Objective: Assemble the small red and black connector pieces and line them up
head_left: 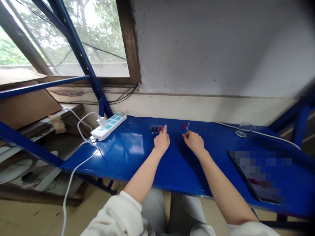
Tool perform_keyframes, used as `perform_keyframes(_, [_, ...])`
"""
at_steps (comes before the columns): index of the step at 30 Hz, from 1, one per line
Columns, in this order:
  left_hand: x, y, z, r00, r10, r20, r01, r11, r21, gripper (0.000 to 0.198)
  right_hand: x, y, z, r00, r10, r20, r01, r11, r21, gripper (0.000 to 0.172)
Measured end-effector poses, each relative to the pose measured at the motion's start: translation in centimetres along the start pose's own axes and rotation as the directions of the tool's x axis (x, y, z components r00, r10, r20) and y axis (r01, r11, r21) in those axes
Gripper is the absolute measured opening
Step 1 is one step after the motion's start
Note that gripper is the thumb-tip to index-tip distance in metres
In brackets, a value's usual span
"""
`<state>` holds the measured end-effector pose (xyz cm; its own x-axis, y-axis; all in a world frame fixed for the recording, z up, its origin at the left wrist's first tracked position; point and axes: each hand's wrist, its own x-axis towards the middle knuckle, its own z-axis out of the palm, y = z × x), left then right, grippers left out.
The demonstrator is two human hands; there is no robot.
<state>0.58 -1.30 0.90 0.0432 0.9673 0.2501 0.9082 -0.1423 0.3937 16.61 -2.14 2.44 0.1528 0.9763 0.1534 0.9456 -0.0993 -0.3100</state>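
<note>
Both my arms reach out over a glossy blue metal table [137, 154]. My left hand [161, 141] rests on the table with its index finger stretched toward a short row of small black and red cylinders [156, 129]. My right hand [194, 141] lies a little to the right, fingers curled loosely, just below a small red piece [184, 126] and a small clear piece [188, 126]. A few tiny dark parts [203, 130] lie further right. Neither hand visibly holds anything.
A white power strip [108, 126] with a plugged charger and white cable sits at the table's back left. A clear round dish [242, 130] stands at the back right. A flat dark sheet [261, 177] lies at the right. Blue shelving struts and a window are on the left.
</note>
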Motion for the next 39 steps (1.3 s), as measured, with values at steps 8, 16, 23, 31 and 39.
perform_keyframes(8, [0.3, 0.0, 0.8, 0.995, 0.026, -0.094, -0.045, 0.976, -0.213, 0.022, 0.3, -0.4, 2.2, 0.980, -0.169, -0.105, 0.189, 0.954, 0.231, 0.019])
perform_keyframes(16, [-0.8, 1.2, 1.0, 0.991, 0.125, -0.048, -0.113, 0.590, -0.799, 0.017, -0.4, -1.5, 1.8, 0.977, -0.137, -0.162, 0.209, 0.748, 0.629, 0.051])
perform_keyframes(23, [-1.5, 1.8, 0.0, 0.991, 0.127, -0.046, -0.102, 0.479, -0.872, 0.031, -1.0, -1.7, 1.2, 0.955, -0.072, -0.288, 0.268, 0.628, 0.730, 0.050])
perform_keyframes(31, [-0.6, 1.3, -0.3, 0.982, -0.143, -0.121, -0.067, 0.331, -0.941, 0.036, -0.6, -1.8, 1.6, 0.930, -0.204, -0.305, 0.365, 0.580, 0.728, 0.033])
perform_keyframes(39, [0.0, 0.8, -0.1, 0.948, -0.282, -0.150, -0.066, 0.289, -0.955, 0.034, 0.1, -1.4, 2.9, 0.943, -0.287, -0.171, 0.323, 0.650, 0.688, 0.030])
